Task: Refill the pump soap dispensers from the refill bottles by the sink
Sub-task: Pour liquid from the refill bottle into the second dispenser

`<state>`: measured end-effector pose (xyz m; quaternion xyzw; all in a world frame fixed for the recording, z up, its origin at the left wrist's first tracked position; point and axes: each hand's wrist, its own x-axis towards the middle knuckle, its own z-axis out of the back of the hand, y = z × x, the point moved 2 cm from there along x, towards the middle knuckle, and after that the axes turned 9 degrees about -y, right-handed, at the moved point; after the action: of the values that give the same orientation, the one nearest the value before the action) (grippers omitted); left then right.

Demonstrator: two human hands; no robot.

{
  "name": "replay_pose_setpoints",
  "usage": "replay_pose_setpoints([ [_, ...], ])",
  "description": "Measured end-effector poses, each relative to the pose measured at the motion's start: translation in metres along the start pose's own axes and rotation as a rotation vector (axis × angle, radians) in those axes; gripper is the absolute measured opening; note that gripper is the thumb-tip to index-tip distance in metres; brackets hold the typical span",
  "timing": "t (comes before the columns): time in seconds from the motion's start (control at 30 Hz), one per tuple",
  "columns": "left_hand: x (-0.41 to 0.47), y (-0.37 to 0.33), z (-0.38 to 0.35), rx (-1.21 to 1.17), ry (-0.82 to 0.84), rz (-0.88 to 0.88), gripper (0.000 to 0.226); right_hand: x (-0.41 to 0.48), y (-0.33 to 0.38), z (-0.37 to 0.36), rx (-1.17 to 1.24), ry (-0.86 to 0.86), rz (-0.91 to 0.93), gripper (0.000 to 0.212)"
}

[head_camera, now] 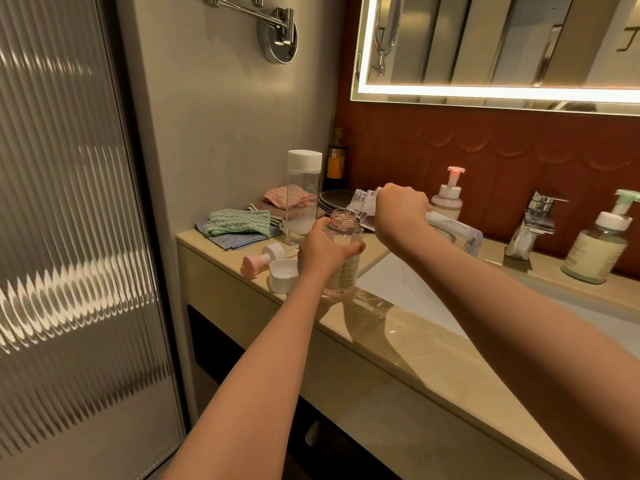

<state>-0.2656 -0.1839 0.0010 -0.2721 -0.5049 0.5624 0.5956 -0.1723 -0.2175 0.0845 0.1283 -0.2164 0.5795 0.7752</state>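
The dispenser (pixel 346 271) stands upright on the bench (pixel 415 348), close to the front edge and just left of the sink (pixel 398 282) rim. Its neck is open. The left hand (pixel 325 251) grips the dispenser body, thumb on the right side.

The right hand (pixel 401 209) grasps the refill bottle (pixel 453 230) near its shoulder. This bottle is tilted almost level, base toward the tap (pixel 533 223), and its mouth sits at the dispenser's rim.

Items left of the dispenser:
- The pump (pixel 263 258) lies on its side near the front edge.
- A white cap (pixel 284 275) rests open side up, just beside the pump and near the left wrist.
- A tall bottle (pixel 304 195) with a white lid stands behind them.
- Folded cloths (pixel 239 225) lie at the left end against the wall.
- Stacked plates (pixel 336 200) sit behind the refill bottle's neck.

A second dispenser (pixel 448 199) stands at the back wall behind the right hand. A green dispenser (pixel 595 251) stands right of the tap.

Bare bench runs along the front edge from the dispenser toward the right.
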Motion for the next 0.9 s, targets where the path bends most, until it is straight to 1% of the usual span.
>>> replay_pose_setpoints([
  [0.37,-0.0001,-0.0006,-0.0004,0.004,-0.007,0.001,0.083,0.0008,0.0005,-0.0011,-0.011,-0.001,0.009,0.042],
  [0.6,0.0011,0.0006,-0.0003,0.014,-0.006,-0.002,0.083,0.0018,0.0001,-0.0035,-0.016,-0.008,0.003,0.041],
  [0.77,0.0008,0.001,-0.0006,0.014,-0.006,-0.003,0.083,0.0025,0.0017,-0.0044,-0.06,0.005,0.025,0.048],
  [0.9,0.0009,0.0004,-0.0005,0.009,-0.01,-0.001,0.083,0.0041,0.002,-0.0058,-0.061,0.013,0.022,0.049],
])
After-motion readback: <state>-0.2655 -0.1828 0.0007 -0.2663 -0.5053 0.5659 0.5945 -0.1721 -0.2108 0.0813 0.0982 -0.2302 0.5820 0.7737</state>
